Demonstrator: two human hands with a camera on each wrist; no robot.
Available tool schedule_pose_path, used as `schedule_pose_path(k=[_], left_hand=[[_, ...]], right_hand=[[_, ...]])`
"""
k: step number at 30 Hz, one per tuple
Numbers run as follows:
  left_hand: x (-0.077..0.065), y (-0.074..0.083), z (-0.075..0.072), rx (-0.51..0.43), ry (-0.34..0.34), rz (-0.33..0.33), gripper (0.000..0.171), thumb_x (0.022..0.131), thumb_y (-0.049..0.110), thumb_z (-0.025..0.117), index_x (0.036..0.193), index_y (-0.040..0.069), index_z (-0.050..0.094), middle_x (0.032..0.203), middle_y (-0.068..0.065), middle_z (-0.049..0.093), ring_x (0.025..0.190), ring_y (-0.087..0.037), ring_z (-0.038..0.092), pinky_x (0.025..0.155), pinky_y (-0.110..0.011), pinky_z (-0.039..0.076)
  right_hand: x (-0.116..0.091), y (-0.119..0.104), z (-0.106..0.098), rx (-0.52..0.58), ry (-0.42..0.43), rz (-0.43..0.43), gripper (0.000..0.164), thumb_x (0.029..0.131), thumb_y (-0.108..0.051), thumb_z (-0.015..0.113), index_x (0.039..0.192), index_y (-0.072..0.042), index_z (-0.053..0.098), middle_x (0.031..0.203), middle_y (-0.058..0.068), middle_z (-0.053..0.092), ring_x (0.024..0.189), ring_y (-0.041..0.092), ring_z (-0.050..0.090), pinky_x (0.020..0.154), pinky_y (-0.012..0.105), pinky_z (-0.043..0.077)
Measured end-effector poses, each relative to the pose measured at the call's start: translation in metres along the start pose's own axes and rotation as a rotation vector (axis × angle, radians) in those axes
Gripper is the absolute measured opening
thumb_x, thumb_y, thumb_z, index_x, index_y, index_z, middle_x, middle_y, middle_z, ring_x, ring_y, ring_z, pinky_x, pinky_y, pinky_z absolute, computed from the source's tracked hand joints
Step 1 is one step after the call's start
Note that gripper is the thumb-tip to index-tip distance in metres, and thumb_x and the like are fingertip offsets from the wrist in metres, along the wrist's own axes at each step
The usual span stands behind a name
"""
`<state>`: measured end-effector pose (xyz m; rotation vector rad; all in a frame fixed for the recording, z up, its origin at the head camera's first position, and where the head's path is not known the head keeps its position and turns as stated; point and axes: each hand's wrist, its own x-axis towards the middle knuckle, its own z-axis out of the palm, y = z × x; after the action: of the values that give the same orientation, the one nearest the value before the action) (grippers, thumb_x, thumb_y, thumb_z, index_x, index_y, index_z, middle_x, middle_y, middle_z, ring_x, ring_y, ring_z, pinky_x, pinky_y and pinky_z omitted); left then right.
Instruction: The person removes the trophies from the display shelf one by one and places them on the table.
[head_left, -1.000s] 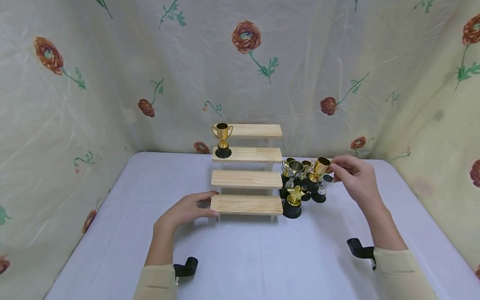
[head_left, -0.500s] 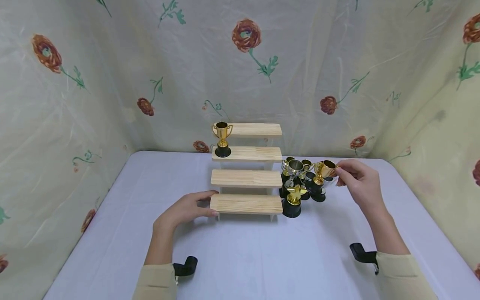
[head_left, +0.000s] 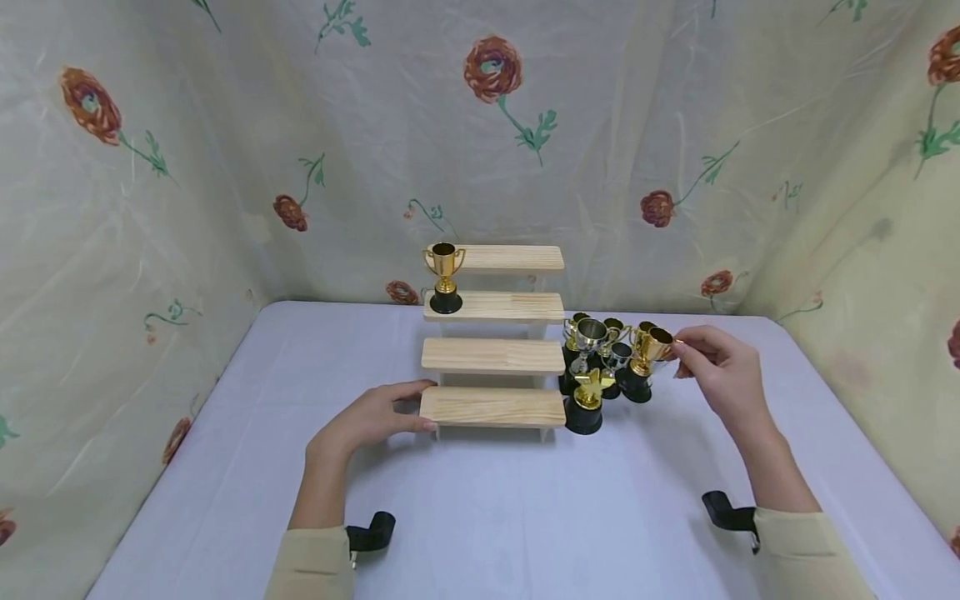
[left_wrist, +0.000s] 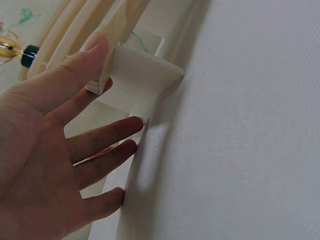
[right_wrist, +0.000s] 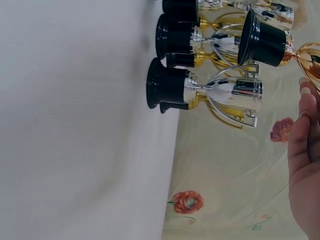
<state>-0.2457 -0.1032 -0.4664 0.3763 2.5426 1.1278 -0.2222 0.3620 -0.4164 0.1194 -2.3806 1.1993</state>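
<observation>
My left hand (head_left: 367, 423) grips the left end of the lowest step of a wooden stepped display stand (head_left: 491, 407), thumb and index finger on the board's end. In the left wrist view the other fingers of that hand (left_wrist: 60, 145) spread apart near the tablecloth. With thumb and fingertips, my right hand (head_left: 720, 367) pinches a gold trophy cup (head_left: 652, 350) by its handle side. The right wrist view shows this cup's black base (right_wrist: 267, 40) tilted and raised above the other trophies. Another gold trophy cup (head_left: 445, 271) stands upright at the left of the stand's second-highest step.
Right of the stand several trophies cluster closely, among them a silver cup (head_left: 591, 335), a smaller silver cup (head_left: 619, 354) and a gold star trophy (head_left: 588, 404) in front. A white cloth covers the table (head_left: 480, 517). Flowered curtains (head_left: 375, 108) enclose the back and sides.
My right hand has shifted a little right and toward me with the gold trophy cup, uncovering a small silver cup behind it. My left hand stays on the stand.
</observation>
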Motion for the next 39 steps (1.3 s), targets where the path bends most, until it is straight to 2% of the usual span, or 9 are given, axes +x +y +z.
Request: schedule_pose_path(k=[6, 12, 22, 27, 39], left_hand=[[0.001, 0.0, -0.001, 0.0, -0.001, 0.002, 0.07, 0.077, 0.051, 0.081, 0.14, 0.037, 0.055, 0.147, 0.003, 0.054, 0.143, -0.024, 0.041, 0.114, -0.053, 0.036], [0.0, -0.002, -0.001, -0.001, -0.001, 0.004, 0.069, 0.077, 0.052, 0.081, 0.14, 0.039, 0.055, 0.147, 0.004, 0.054, 0.142, -0.023, 0.042, 0.113, -0.053, 0.037], [0.0, -0.002, 0.0, 0.001, -0.001, 0.008, 0.068, 0.078, 0.049, 0.08, 0.14, 0.037, 0.055, 0.145, 0.003, 0.056, 0.141, -0.023, 0.043, 0.113, -0.053, 0.037], [0.0, -0.002, 0.0, 0.005, 0.003, 0.003, 0.066, 0.079, 0.047, 0.08, 0.14, 0.038, 0.056, 0.146, 0.003, 0.055, 0.141, -0.023, 0.043, 0.113, -0.053, 0.037], [0.0, 0.0, -0.001, 0.005, -0.001, -0.014, 0.069, 0.077, 0.051, 0.081, 0.14, 0.038, 0.055, 0.146, 0.004, 0.055, 0.142, -0.023, 0.042, 0.114, -0.053, 0.036]], right_hand=[[-0.006, 0.008, 0.006, 0.007, -0.053, -0.01, 0.011, 0.093, -0.002, 0.066, 0.103, 0.001, 0.069, 0.079, -0.01, 0.07, 0.059, 0.009, 0.063, 0.058, 0.017, 0.054], [-0.012, 0.014, 0.013, -0.014, -0.099, -0.016, 0.011, 0.093, -0.001, 0.065, 0.103, 0.001, 0.069, 0.081, 0.001, 0.073, 0.059, 0.012, 0.066, 0.056, 0.019, 0.054], [-0.022, 0.02, 0.02, -0.056, -0.178, 0.039, 0.011, 0.096, -0.007, 0.063, 0.103, 0.0, 0.068, 0.09, 0.023, 0.073, 0.061, 0.009, 0.066, 0.058, 0.026, 0.057], [-0.025, 0.023, 0.023, -0.057, -0.199, 0.054, 0.011, 0.097, -0.007, 0.062, 0.104, 0.0, 0.068, 0.091, 0.024, 0.073, 0.061, 0.013, 0.066, 0.058, 0.029, 0.057], [-0.027, 0.024, 0.024, -0.077, -0.216, 0.067, 0.015, 0.098, -0.009, 0.062, 0.109, -0.001, 0.068, 0.095, 0.023, 0.074, 0.063, 0.011, 0.067, 0.059, 0.03, 0.058]])
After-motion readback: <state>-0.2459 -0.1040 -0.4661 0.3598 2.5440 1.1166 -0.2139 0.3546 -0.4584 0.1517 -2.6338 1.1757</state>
